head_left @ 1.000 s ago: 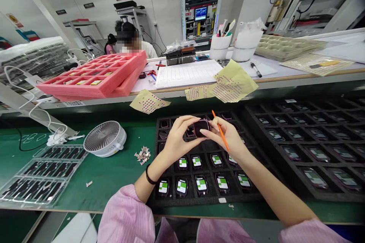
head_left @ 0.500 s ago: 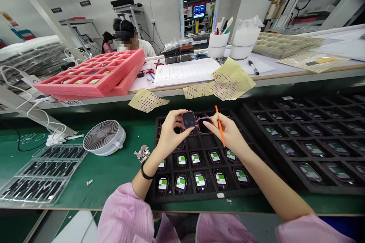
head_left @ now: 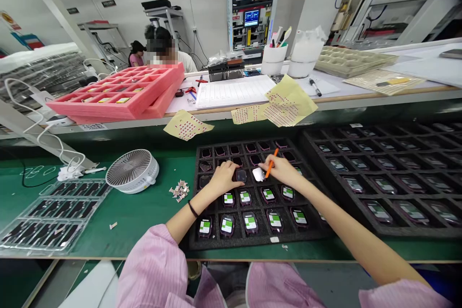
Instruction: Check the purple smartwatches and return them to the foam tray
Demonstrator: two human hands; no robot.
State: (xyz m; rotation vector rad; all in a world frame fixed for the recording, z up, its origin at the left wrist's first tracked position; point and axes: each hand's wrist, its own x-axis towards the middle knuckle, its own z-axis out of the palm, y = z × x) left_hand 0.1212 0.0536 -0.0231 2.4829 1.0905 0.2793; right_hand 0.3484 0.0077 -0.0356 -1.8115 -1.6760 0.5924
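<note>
My left hand (head_left: 224, 178) is closed at the fingertips on the edges of a dark-screened smartwatch (head_left: 241, 176), which is down at a compartment of the black foam tray (head_left: 238, 206). Just to the right, a second smartwatch (head_left: 258, 174) shows a bright white face, lit or reflecting. The fingertips of my right hand (head_left: 283, 169) are at its edge, and that hand also grips a slim orange stick (head_left: 272, 162), tilted upward. Front rows of the tray hold watches with green and white screens, such as this watch (head_left: 250, 222); rear rows hold dark ones.
Another black foam tray (head_left: 364, 202) of watches lies to the right. On the left are a round fan (head_left: 133, 171), a pile of small tabs (head_left: 179, 191) and clear plastic trays (head_left: 54, 214). Yellow sticker sheets (head_left: 288, 101) hang over the shelf edge; pink foam trays (head_left: 144, 111) sit above.
Both hands have come down from above the tray, bringing the two watches to its compartments. The right-hand watch now looks white instead of dark. The orange stick leans the other way.
</note>
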